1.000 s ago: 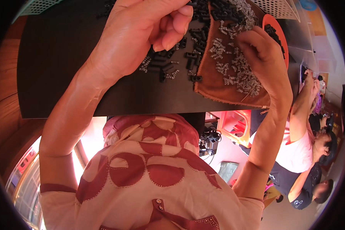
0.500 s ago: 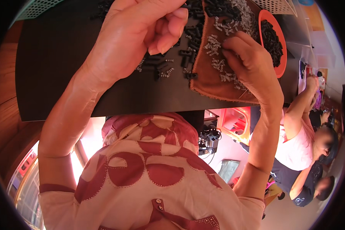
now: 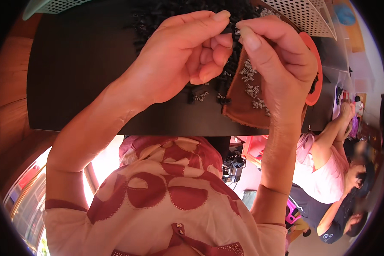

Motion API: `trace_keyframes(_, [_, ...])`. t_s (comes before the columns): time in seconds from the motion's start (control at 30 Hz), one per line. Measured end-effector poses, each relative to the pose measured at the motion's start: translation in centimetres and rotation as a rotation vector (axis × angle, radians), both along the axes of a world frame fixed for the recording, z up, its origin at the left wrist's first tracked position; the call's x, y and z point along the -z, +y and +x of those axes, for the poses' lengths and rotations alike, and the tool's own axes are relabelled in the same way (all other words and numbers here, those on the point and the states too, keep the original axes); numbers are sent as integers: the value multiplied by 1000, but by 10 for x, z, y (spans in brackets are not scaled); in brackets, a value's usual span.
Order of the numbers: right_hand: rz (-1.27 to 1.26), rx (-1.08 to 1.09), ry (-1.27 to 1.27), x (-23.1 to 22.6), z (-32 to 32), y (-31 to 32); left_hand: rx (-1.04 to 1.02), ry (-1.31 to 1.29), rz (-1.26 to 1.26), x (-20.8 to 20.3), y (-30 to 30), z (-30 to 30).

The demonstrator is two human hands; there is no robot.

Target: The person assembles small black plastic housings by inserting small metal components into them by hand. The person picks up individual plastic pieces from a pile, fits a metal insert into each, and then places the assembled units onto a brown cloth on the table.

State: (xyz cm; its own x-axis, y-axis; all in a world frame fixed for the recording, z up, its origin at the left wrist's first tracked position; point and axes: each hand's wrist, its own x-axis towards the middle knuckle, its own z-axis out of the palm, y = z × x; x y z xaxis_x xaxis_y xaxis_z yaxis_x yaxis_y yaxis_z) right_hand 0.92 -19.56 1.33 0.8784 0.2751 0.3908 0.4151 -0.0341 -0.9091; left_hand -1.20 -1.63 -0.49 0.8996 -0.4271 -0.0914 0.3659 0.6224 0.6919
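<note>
My left hand [image 3: 192, 49] is raised over the table with its fingers curled and thumb stretched toward my right hand. Something dark shows by its fingertips, but the fingers hide most of it. Close against it, my right hand [image 3: 281, 55] pinches a small metal spring [image 3: 237, 31] between thumb and forefinger. Beneath the right hand lies a brown cloth [image 3: 243, 116] strewn with loose small springs [image 3: 252, 90]. Short black tubular pieces [image 3: 192, 7] are heaped behind my hands, and several lie with springs [image 3: 199, 96] below my left hand.
An orange-red bowl [image 3: 318, 87] stands right of the cloth, partly hidden by my right hand. A white perforated basket [image 3: 303, 17] is at the back right, and a green basket [image 3: 51, 6] at the back left. Other people [image 3: 324, 175] sit to the right. The dark table [image 3: 81, 77] ends before my torso.
My right hand has lifted from the springs on the cloth and come up beside my left hand, now with a spring in its pinch. My left hand has shifted rightward and slightly down.
</note>
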Motion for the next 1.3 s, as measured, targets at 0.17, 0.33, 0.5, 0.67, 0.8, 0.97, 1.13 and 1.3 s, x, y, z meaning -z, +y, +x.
trace_keyframes(0.17, [89, -64, 26, -30, -15, 29, 13, -2, -30, 4, 0, 3])
trace_keyframes(0.33, [67, -11, -34, -3, -8, 19, 84, 136, -155, 12, 1, -1])
trace_keyframes(0.5, [-175, 44, -162, -8, -4, 17, 68, 110, -111, 8, 6, 9])
trace_keyframes(0.67, [348, -231, 315, -24, -5, 25, 79, 23, -94, 9, 2, 11])
trace_keyframes(0.8, [72, -181, 473, -37, 10, 12, 99, 8, -141, -2, 6, 11])
trace_keyframes(0.97, [207, -285, 590, -47, 9, 18, 56, -87, -95, -3, 13, 12])
trace_keyframes(1.13, [4, -28, 72, -15, -4, 12, 20, 68, -43, -17, 9, 0])
trace_keyframes(1.3, [-259, 43, -510, -13, -9, 25, 79, 76, -152, 0, 11, 1])
